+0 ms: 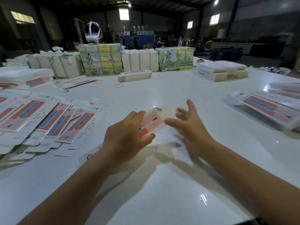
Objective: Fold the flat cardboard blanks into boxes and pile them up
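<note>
At the far left, the spread heap of flat cardboard blanks [48, 120] runs off the frame edge, so its full extent cannot be seen, and the small print on them is unreadable. Just right of it, the left hand [128, 135] is held above the white table [162, 184], its fingers curled round the near end of a pink-and-red cardboard box [152, 122], thumb on the lower edge; the hand hides that end of the box. The box's far end, with a beige inside flap, points away toward the right. The right hand [190, 125] is blurred, fingers spread and straight, beside the box's right edge; whether the fingertips touch the card cannot be told. Behind, wrapped bundles [100, 59] line the table's far side. At the right edge, a pile of boxes [267, 109] is cut off by the frame.
</note>
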A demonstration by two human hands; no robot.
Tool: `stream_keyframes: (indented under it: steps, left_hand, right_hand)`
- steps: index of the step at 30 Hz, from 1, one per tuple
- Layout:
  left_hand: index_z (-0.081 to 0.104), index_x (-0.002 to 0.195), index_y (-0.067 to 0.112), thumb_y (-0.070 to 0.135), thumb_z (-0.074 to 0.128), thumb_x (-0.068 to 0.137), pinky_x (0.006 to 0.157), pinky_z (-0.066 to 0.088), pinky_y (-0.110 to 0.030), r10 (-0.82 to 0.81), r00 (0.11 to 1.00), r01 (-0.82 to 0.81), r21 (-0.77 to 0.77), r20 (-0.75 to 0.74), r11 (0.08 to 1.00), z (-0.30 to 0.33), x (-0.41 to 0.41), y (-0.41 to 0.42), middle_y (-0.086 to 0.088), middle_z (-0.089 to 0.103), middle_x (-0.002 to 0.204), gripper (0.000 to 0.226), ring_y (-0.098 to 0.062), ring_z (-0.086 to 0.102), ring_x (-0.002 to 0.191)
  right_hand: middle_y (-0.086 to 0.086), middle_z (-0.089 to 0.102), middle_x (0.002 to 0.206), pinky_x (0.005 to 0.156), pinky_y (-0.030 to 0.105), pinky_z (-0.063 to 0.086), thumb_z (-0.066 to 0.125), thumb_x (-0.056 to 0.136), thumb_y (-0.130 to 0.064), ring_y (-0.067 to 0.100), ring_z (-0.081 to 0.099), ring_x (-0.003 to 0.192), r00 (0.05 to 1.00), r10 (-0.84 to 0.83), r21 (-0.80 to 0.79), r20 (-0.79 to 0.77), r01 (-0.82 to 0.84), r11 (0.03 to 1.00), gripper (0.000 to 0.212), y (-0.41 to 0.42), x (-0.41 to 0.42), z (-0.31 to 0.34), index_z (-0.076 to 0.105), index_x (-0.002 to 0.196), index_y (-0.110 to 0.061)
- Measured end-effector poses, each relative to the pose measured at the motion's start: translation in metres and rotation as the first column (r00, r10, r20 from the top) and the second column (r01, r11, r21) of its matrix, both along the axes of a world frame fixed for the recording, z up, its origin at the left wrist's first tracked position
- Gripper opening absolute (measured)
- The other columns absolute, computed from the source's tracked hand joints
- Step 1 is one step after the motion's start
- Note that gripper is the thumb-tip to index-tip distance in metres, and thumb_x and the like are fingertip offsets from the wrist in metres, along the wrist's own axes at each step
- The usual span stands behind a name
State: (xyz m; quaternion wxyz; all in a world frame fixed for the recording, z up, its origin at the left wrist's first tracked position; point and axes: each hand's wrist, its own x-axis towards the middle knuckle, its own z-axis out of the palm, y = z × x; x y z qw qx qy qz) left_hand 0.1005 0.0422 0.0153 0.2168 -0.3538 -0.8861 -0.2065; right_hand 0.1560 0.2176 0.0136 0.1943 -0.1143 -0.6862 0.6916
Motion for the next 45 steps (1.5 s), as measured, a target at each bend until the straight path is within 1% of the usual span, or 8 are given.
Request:
stream_keyframes:
  steps: [2, 4, 8, 14, 20, 27, 34, 45]
  left_hand:
    - [0.037, 0.138, 0.023, 0.05, 0.061, 0.083, 0.074, 0.055, -0.038, 0.0, 1.0, 0.0, -0.01, 0.003, 1.0, -0.001, 0.002, 0.002, 0.003, 0.054, 0.12, 0.066, -0.022, 0.06, 0.092]
    - [0.036, 0.137, 0.023, 0.051, 0.058, 0.084, 0.074, 0.054, -0.036, -0.004, 1.0, 0.005, -0.033, 0.008, 0.999, -0.002, 0.002, 0.005, 0.005, 0.053, 0.117, 0.065, -0.02, 0.058, 0.09]
    - [0.039, 0.132, 0.021, 0.049, 0.061, 0.082, 0.07, 0.053, -0.037, -0.019, 0.999, 0.019, 0.001, 0.029, 1.0, -0.003, 0.002, 0.009, 0.004, 0.053, 0.111, 0.061, -0.021, 0.058, 0.085]
    - [0.05, 0.124, 0.016, 0.051, 0.063, 0.081, 0.058, 0.034, -0.026, 0.072, 0.987, -0.071, 0.015, -0.14, 0.997, -0.005, 0.009, 0.014, -0.001, 0.06, 0.101, 0.057, -0.018, 0.045, 0.068]
    - [0.062, 0.107, 0.004, 0.041, 0.085, 0.06, 0.048, 0.037, -0.024, 0.09, 0.962, -0.1, -0.027, -0.256, 0.995, -0.006, 0.008, 0.014, -0.009, 0.065, 0.082, 0.064, -0.025, 0.061, 0.058]
    - [0.065, 0.105, 0.003, 0.04, 0.088, 0.053, 0.045, 0.042, -0.022, 0.092, 0.923, -0.115, -0.04, -0.372, 0.993, -0.009, 0.007, 0.018, -0.007, 0.065, 0.079, 0.067, -0.022, 0.061, 0.056]
    - [0.066, 0.103, 0.001, 0.037, 0.087, 0.057, 0.045, 0.048, -0.025, 0.09, 0.885, -0.097, 0.008, -0.458, 0.995, -0.009, 0.009, 0.018, -0.009, 0.067, 0.08, 0.062, -0.023, 0.062, 0.057]
    - [0.068, 0.099, 0.003, 0.038, 0.086, 0.059, 0.044, 0.045, -0.022, 0.148, 0.89, -0.161, 0.006, -0.43, 0.987, -0.008, 0.015, 0.023, -0.008, 0.066, 0.078, 0.056, -0.022, 0.061, 0.056]
  right_hand:
    - [0.01, 0.063, 0.12, 0.085, 0.035, 0.055, 0.07, 0.071, -0.001, 0.02, 0.065, 0.099, 0.97, 0.238, -0.432, -0.043, -0.233, 0.871, 0.074, -0.002, -0.002, 0.002, 0.041, 0.138, -0.01]
    - [0.014, 0.069, 0.104, 0.075, 0.029, 0.057, 0.068, 0.07, 0.004, 0.023, 0.069, 0.09, 0.955, 0.278, -0.412, -0.104, -0.296, 0.862, 0.044, -0.005, -0.001, 0.001, 0.061, 0.112, -0.004]
    - [0.003, 0.07, 0.092, 0.079, 0.027, 0.055, 0.066, 0.083, -0.008, 0.019, 0.067, 0.087, 0.983, 0.062, 0.124, -0.173, -0.041, 0.992, 0.02, -0.016, 0.006, -0.008, 0.066, 0.098, -0.021]
    - [-0.015, 0.054, 0.082, 0.064, 0.003, 0.033, 0.046, 0.096, -0.009, -0.005, 0.051, 0.067, 0.963, 0.026, 0.737, -0.269, 0.188, 0.649, 0.029, -0.031, 0.011, -0.014, 0.055, 0.123, -0.014]
    - [-0.002, 0.071, 0.094, 0.088, 0.029, 0.051, 0.044, 0.1, -0.022, 0.012, 0.066, 0.092, 0.972, 0.138, 0.139, -0.189, -0.113, 0.984, 0.034, -0.028, 0.01, -0.007, 0.073, 0.087, -0.033]
    - [0.006, 0.073, 0.1, 0.09, 0.028, 0.053, 0.055, 0.09, 0.0, 0.019, 0.068, 0.097, 0.987, 0.073, -0.152, -0.143, -0.095, 0.984, 0.027, -0.021, 0.007, -0.004, 0.076, 0.095, -0.016]
    - [0.001, 0.075, 0.092, 0.08, 0.022, 0.056, 0.054, 0.092, -0.002, 0.015, 0.07, 0.09, 0.973, 0.085, -0.125, -0.216, -0.114, 0.985, 0.036, -0.021, 0.009, -0.002, 0.078, 0.084, -0.026]
    - [0.011, 0.067, 0.08, 0.07, 0.04, 0.048, 0.039, 0.094, 0.0, 0.034, 0.057, 0.079, 0.97, -0.02, 0.41, -0.244, 0.122, 0.904, 0.032, -0.025, 0.014, -0.007, 0.069, 0.093, -0.013]
